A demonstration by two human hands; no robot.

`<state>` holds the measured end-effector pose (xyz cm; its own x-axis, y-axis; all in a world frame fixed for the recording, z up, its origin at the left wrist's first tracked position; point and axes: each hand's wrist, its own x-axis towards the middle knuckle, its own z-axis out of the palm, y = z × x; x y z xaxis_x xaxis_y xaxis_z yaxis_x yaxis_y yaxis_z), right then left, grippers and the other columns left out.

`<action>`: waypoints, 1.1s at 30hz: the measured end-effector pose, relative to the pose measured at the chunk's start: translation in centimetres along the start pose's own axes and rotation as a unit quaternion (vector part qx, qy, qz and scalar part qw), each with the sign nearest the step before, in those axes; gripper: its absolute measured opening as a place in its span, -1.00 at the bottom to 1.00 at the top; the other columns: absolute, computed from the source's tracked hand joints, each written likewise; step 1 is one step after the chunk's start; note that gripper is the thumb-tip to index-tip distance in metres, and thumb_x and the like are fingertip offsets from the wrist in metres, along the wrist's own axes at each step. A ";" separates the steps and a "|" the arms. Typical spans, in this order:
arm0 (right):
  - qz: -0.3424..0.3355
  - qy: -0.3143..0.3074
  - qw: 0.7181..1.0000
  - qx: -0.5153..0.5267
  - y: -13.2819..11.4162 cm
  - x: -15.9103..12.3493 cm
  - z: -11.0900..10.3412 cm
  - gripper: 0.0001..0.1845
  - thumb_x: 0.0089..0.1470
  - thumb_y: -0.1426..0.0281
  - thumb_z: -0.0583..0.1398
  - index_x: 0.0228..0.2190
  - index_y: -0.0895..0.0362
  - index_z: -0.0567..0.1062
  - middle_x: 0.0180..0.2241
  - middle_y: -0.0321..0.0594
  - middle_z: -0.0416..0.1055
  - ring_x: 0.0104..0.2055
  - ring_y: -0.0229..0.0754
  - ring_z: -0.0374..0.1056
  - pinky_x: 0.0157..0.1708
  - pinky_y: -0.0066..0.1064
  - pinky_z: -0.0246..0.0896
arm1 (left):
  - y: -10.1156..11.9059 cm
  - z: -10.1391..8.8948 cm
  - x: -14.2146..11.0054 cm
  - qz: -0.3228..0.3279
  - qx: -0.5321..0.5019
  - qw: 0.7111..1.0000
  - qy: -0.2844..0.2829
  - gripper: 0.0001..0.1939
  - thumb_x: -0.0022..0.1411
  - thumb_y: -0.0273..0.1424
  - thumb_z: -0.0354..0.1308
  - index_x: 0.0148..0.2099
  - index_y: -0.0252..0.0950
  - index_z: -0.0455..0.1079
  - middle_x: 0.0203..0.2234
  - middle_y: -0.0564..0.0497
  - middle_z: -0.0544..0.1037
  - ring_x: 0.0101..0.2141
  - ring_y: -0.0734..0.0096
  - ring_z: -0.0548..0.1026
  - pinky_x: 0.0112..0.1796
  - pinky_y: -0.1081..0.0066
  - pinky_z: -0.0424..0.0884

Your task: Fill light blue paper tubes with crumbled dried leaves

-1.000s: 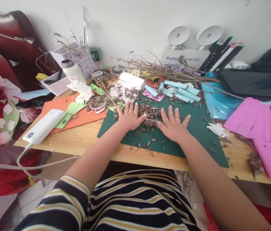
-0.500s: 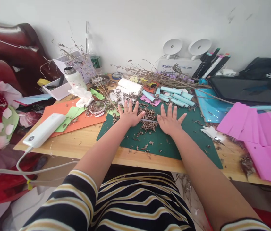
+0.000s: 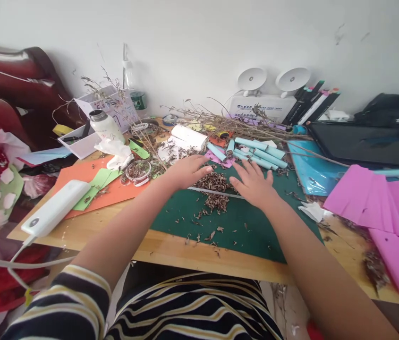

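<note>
A pile of crumbled dried leaves (image 3: 216,200) lies on the green cutting mat (image 3: 185,222), with loose bits scattered toward its front edge. Across the pile runs a thin pale strip (image 3: 234,194), level from left to right. My left hand (image 3: 188,172) is at the pile's left side, over the strip's left end, palm down, fingers stretched forward and thumb apart. On the other side, my right hand (image 3: 256,185) is spread above the strip's right end. Neither hand grips anything; whether the fingertips touch the leaves I cannot tell.
Blue paper rolls (image 3: 261,152) lie behind the pile, with dry twigs (image 3: 216,118) beyond. To the left are a power bank (image 3: 57,208), orange paper (image 3: 103,200), a jar of leaves (image 3: 138,171) and a white bottle (image 3: 105,126). Pink paper (image 3: 365,200) covers the right side.
My hands have risen off the mat and their fingers are less spread. More of the strip now shows between and beside them. The view has shifted slightly.
</note>
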<state>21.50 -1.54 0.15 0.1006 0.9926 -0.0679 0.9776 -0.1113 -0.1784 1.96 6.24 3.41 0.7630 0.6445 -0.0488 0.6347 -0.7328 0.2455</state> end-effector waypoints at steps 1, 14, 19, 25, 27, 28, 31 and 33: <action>-0.031 0.006 0.999 0.014 -0.1 0.6 -0.1 -0.39 0.07 0.05 -0.26 0.11 0.01 0.02 0.18 -0.18 -0.14 0.18 0.09 -0.20 0.01 0.17 -0.21 | 0.1 0.0 0.3 0.036 0.007 0.999 -0.005 -0.41 0.23 -0.10 -0.46 0.12 -0.34 0.06 0.08 -0.10 0.16 0.07 0.28 0.11 0.02 0.28 0.08; -0.165 -0.021 0.986 0.028 -2.3 2.9 1.0 -0.69 0.07 0.41 -0.09 -0.40 0.18 0.43 -0.36 -0.13 0.34 -0.29 -0.19 0.23 -0.36 -0.44 0.08 | 1.7 3.2 1.0 0.069 0.097 0.993 -0.014 -0.44 0.21 -0.06 -0.37 -0.21 -0.32 0.33 -0.28 -0.09 0.39 -0.24 0.18 0.33 -0.27 0.23 0.19; -0.190 -0.038 0.981 0.022 -2.9 0.8 0.9 -0.69 0.08 0.38 -0.09 -0.39 0.17 0.42 -0.38 -0.15 0.33 -0.31 -0.18 0.21 -0.38 -0.42 0.06 | 2.6 3.4 -1.0 0.072 0.099 0.992 -0.023 -0.43 0.19 -0.03 -0.35 -0.21 -0.33 0.33 -0.26 -0.09 0.38 -0.25 0.20 0.32 -0.28 0.25 0.20; -0.207 -0.067 0.976 0.032 -3.3 -2.1 0.9 -0.65 0.11 0.36 -0.13 -0.26 0.16 0.40 -0.29 -0.15 0.37 -0.24 -0.16 0.25 -0.25 -0.35 0.12 | 2.9 3.4 -3.5 0.095 0.076 0.992 -0.038 -0.42 0.17 0.00 -0.32 -0.13 -0.32 0.29 -0.21 -0.09 0.40 -0.22 0.23 0.33 -0.24 0.30 0.22; -0.207 -0.069 0.975 0.045 -3.1 -3.0 0.7 -0.61 0.12 0.34 -0.15 -0.12 0.16 0.33 -0.16 -0.14 0.35 -0.14 -0.13 0.24 -0.19 -0.32 0.14 | 2.7 3.4 -4.4 0.106 0.061 0.992 -0.033 -0.42 0.17 0.00 -0.31 -0.05 -0.32 0.23 -0.13 -0.10 0.37 -0.17 0.25 0.32 -0.20 0.31 0.22; -0.210 -0.063 0.974 0.052 -2.9 -3.3 0.6 -0.58 0.13 0.33 -0.16 -0.04 0.16 0.26 -0.08 -0.14 0.31 -0.09 -0.13 0.22 -0.17 -0.31 0.15 | 2.6 3.4 -4.9 0.108 0.059 0.992 -0.023 -0.41 0.17 0.00 -0.29 0.00 -0.32 0.19 -0.06 -0.11 0.32 -0.12 0.24 0.30 -0.16 0.30 0.20; -0.218 -0.012 0.975 0.051 -1.6 -3.9 0.0 -0.54 0.13 0.32 -0.17 0.05 0.14 0.15 0.02 -0.18 0.21 0.02 -0.14 0.15 -0.12 -0.29 0.16 | 2.6 3.4 -6.7 0.079 0.076 0.993 0.041 -0.43 0.17 -0.03 -0.21 0.09 -0.30 0.10 0.08 -0.13 0.15 0.03 0.21 0.15 -0.04 0.26 0.09; -0.214 0.043 0.975 0.028 -0.3 -4.2 -0.2 -0.56 0.12 0.32 -0.16 0.00 0.15 0.23 -0.02 -0.16 0.26 0.01 -0.12 0.16 -0.10 -0.26 0.15 | 2.7 3.6 -8.1 0.037 0.089 0.992 0.080 -0.51 0.17 -0.09 -0.14 0.05 -0.26 0.15 0.03 -0.10 0.22 0.02 0.22 0.16 -0.05 0.26 0.09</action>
<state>20.83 -5.65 0.65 -0.2972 0.9488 0.1075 0.9220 0.3144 -0.2258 -2.03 -1.77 0.96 0.7883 0.6033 0.1213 0.6000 -0.7973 0.0663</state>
